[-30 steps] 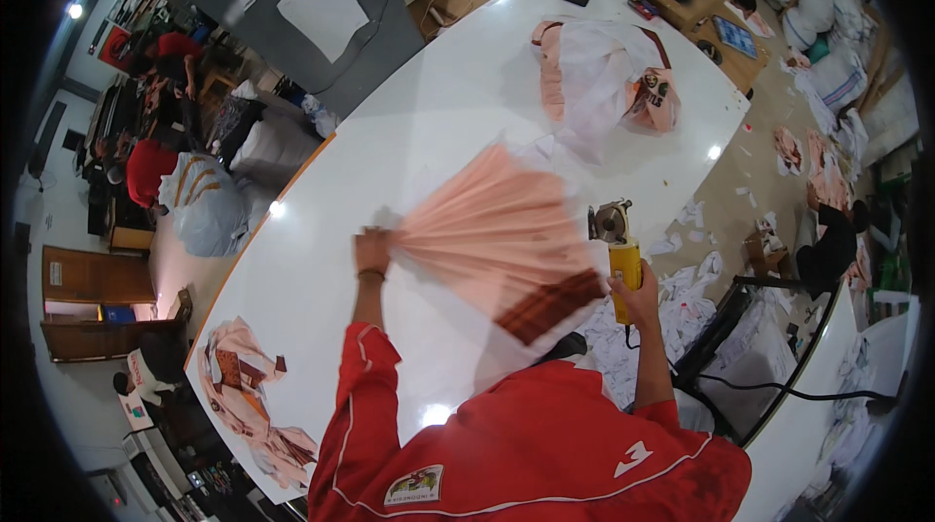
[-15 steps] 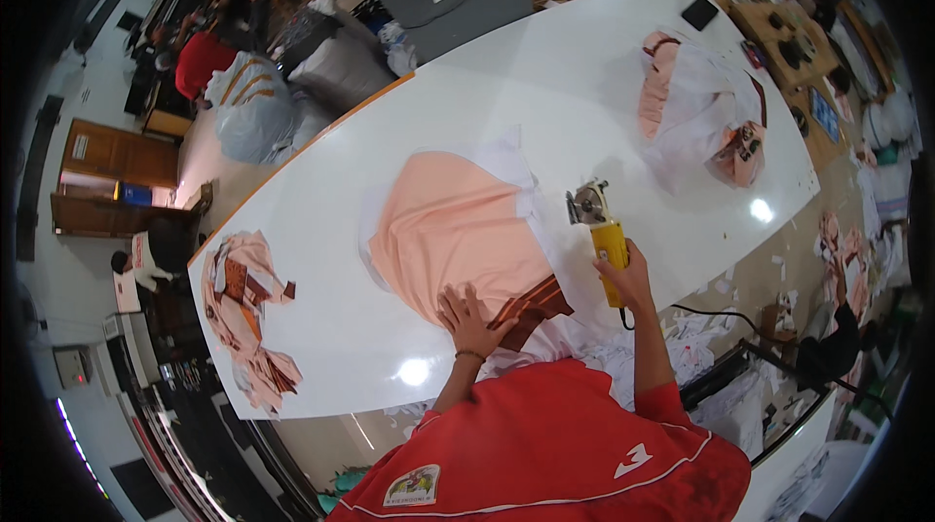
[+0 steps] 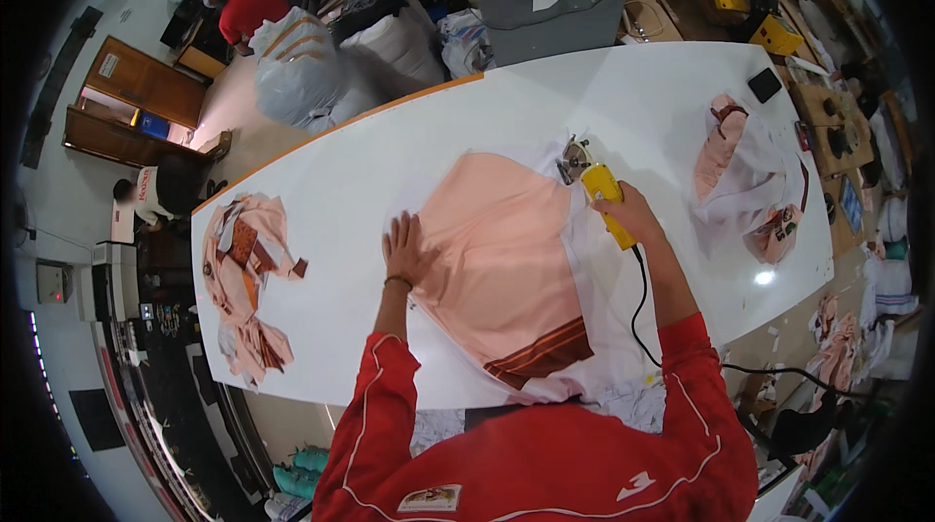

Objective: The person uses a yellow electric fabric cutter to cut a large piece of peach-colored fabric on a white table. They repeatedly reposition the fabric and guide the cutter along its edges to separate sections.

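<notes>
A peach fabric piece (image 3: 506,259) with a brown striped band at its near end lies over white material on the white table (image 3: 341,171). My left hand (image 3: 405,251) rests flat on its left edge, fingers spread. In my right hand (image 3: 631,214) is a yellow electric rotary fabric cutter (image 3: 606,193), gripped round its body. Its round metal blade head (image 3: 575,160) is at the far right corner of the fabric, over the white material; whether it touches the cloth I cannot tell. A black cord (image 3: 640,308) trails from the cutter toward me.
Crumpled peach and brown cloth (image 3: 239,269) lies at the table's left end. More peach and white cloth (image 3: 745,181) lies on the right, near a black phone-like object (image 3: 765,85). Stuffed bags (image 3: 302,74) stand beyond the far edge. Other people work in the background.
The fabric has shifted away from me and its band has flattened out. My left hand has moved left along it. My right hand has brought the cutter to the fabric's far right corner.
</notes>
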Action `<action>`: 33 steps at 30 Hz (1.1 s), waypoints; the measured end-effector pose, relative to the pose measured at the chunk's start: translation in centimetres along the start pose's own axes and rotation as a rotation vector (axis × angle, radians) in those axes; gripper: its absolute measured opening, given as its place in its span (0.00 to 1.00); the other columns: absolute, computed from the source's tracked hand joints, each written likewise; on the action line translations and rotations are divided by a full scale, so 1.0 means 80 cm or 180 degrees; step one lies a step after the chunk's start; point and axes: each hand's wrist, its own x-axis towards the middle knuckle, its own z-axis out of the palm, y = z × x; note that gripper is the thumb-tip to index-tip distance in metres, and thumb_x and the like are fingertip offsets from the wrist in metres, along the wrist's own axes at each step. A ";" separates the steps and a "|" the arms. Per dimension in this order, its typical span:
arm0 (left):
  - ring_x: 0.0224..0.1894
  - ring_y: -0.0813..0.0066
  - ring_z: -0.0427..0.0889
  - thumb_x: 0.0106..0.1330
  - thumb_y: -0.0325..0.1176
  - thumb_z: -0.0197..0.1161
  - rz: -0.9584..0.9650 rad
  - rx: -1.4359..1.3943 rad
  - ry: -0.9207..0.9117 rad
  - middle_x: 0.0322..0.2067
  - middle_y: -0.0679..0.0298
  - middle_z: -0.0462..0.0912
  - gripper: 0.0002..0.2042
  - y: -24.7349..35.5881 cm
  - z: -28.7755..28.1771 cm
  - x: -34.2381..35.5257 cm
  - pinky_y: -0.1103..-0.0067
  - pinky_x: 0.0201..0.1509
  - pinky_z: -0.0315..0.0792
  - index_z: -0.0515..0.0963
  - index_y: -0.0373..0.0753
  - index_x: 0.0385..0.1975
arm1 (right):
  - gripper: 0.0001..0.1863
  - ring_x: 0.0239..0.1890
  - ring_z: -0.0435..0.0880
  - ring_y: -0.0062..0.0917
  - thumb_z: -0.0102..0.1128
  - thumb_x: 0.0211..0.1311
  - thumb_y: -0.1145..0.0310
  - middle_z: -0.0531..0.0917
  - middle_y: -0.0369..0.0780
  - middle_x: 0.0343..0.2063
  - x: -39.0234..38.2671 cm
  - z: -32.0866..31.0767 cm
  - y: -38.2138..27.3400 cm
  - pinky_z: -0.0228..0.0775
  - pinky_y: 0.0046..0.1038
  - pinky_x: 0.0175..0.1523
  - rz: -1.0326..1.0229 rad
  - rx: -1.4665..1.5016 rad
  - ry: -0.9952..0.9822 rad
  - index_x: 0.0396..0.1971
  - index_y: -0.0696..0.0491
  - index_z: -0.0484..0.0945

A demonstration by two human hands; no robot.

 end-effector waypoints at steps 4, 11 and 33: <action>0.86 0.42 0.32 0.70 0.70 0.57 -0.0370 0.0604 -0.0364 0.85 0.51 0.39 0.53 -0.002 -0.044 0.125 0.41 0.84 0.37 0.45 0.42 0.84 | 0.27 0.27 0.88 0.31 0.77 0.58 0.56 0.87 0.44 0.35 0.087 -0.014 -0.002 0.81 0.34 0.34 -0.0147 0.0299 0.0185 0.48 0.60 0.79; 0.81 0.31 0.51 0.69 0.64 0.66 0.0428 -0.0613 0.1432 0.78 0.31 0.52 0.48 0.087 0.001 0.151 0.43 0.80 0.52 0.60 0.33 0.78 | 0.30 0.31 0.86 0.28 0.78 0.58 0.56 0.86 0.44 0.38 0.159 -0.028 -0.024 0.81 0.34 0.34 -0.0221 -0.0127 0.1420 0.52 0.60 0.79; 0.82 0.27 0.22 0.42 0.82 0.73 0.0217 0.0822 -0.1267 0.83 0.39 0.26 0.73 -0.039 -0.037 -0.289 0.32 0.79 0.32 0.42 0.49 0.85 | 0.21 0.25 0.84 0.28 0.70 0.65 0.66 0.81 0.41 0.33 -0.225 0.027 0.196 0.83 0.32 0.27 0.0393 0.1944 0.0909 0.52 0.57 0.74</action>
